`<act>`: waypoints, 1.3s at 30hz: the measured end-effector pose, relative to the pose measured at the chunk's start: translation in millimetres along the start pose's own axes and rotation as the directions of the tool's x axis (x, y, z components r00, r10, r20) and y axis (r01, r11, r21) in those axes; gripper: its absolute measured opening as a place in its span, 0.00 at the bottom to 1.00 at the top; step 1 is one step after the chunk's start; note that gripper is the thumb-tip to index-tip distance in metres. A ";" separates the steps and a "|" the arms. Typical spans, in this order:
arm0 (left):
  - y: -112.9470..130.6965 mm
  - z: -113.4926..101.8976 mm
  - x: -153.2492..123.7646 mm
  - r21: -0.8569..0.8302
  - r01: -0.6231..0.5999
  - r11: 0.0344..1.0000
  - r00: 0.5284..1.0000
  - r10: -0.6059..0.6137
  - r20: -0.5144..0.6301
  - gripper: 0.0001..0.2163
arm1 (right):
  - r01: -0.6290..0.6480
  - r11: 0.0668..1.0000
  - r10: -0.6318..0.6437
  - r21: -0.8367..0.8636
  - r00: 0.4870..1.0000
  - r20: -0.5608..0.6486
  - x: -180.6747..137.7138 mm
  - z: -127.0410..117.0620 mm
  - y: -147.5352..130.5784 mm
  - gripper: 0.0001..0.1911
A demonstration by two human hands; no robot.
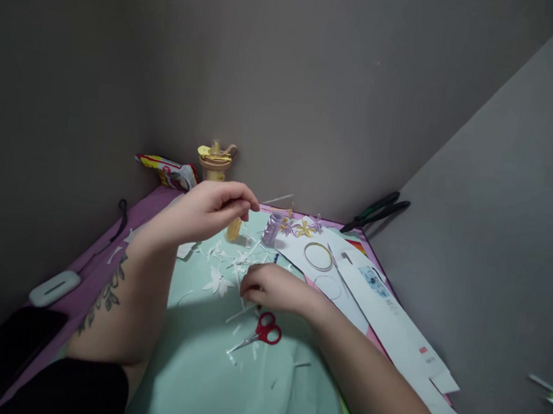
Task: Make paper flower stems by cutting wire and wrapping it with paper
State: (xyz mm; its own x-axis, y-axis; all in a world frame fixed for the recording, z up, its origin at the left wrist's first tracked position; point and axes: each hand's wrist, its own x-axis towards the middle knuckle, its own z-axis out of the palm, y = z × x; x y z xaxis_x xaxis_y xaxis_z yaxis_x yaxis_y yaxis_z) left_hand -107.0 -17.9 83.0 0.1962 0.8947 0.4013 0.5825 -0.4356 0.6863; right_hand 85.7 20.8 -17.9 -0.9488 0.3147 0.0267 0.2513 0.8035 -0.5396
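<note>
My left hand (211, 210) is raised above the mint-green sheet (219, 372), its fingers pinched together on a thin white paper strip (277, 199) that sticks out to the right. My right hand (272, 287) rests low on the sheet with fingers curled among white paper scraps (222, 274); what it holds, if anything, is hidden. Red-handled scissors (263, 333) lie just in front of my right hand. A white paper flower (216, 283) lies to its left.
A small lilac roll (272, 228), purple and yellow paper flowers (304, 226), a tape ring (318, 255) and white sheets (393, 318) lie to the right. A yellow bottle (216, 161) and snack bag (169, 171) stand at the back. Pliers (377, 212) lean on the right wall.
</note>
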 end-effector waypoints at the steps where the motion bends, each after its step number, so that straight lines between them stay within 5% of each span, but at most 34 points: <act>1: 0.0 0.1 -0.5 0.027 -0.016 1.000 1.000 0.015 0.025 0.09 | -0.012 0.999 0.012 -0.034 1.000 -0.009 3.6 6.1 0.5 0.09; 9: -2.3 -2.2 -2.5 0.205 -0.139 0.969 0.980 0.106 0.166 0.10 | -0.091 0.971 0.034 -0.222 0.969 -0.246 29.5 61.4 11.8 0.09; 17: 0.7 -5.5 -4.7 0.334 -0.172 0.927 0.969 0.099 0.225 0.11 | -0.178 0.939 0.147 -0.294 0.981 -0.124 35.3 67.5 17.6 0.13; 23: 3.2 -1.2 -3.7 0.354 -0.162 0.921 0.964 0.071 0.258 0.11 | -0.223 0.952 0.219 -0.209 0.975 -0.046 34.8 60.2 15.8 0.04; 26: 0.9 0.9 -2.2 0.350 -0.162 0.922 0.961 0.067 0.269 0.11 | -0.180 0.979 0.173 -0.091 0.982 -0.079 32.7 57.7 18.1 0.03; 30: -5.6 5.4 2.1 0.340 -0.118 0.933 0.981 0.055 0.188 0.11 | -0.119 0.961 0.198 0.249 0.924 -0.327 29.8 45.8 23.6 0.04; 35: -9.9 17.7 9.9 0.286 0.025 0.958 0.999 -0.030 0.014 0.11 | -0.030 0.640 0.509 0.768 0.765 -0.395 26.5 22.1 27.7 0.05; 39: -17.0 28.4 16.5 0.212 0.110 0.971 0.990 -0.125 0.060 0.12 | 0.135 0.460 0.589 0.878 0.693 -0.415 22.7 9.6 25.6 0.09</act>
State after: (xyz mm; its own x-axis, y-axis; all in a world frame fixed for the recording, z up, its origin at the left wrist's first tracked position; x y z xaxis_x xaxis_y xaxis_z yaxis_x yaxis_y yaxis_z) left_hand -91.3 7.1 60.7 0.1685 0.9464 0.2754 0.7543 -0.3037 0.5821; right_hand 68.8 43.6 -39.2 -0.4299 0.9015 0.0500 -0.1799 -0.0312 -0.9832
